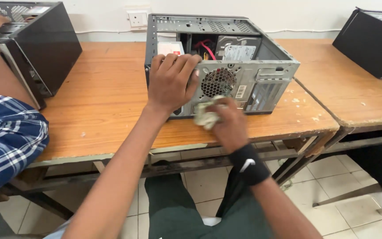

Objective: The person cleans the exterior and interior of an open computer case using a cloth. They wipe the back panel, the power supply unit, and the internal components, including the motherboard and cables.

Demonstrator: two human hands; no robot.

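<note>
An open grey computer case point(261, 75) lies on its side on a worn wooden table point(102, 102), its rear panel with a round fan grille point(218, 82) facing me. My left hand point(169, 82) grips the near top corner of the case. My right hand point(228, 124), with a black wristband, is closed on a crumpled pale cloth point(205, 116) pressed against the lower part of the rear panel. Inside the case I see a drive, red cables and a white box.
A black computer case point(45, 44) stands at the left, with another person's arm in a blue checked sleeve point(5, 141) beside it. A second wooden table point(354, 88) at the right carries another black case point(372, 40). A wall socket point(138, 19) is behind. Tiled floor lies below.
</note>
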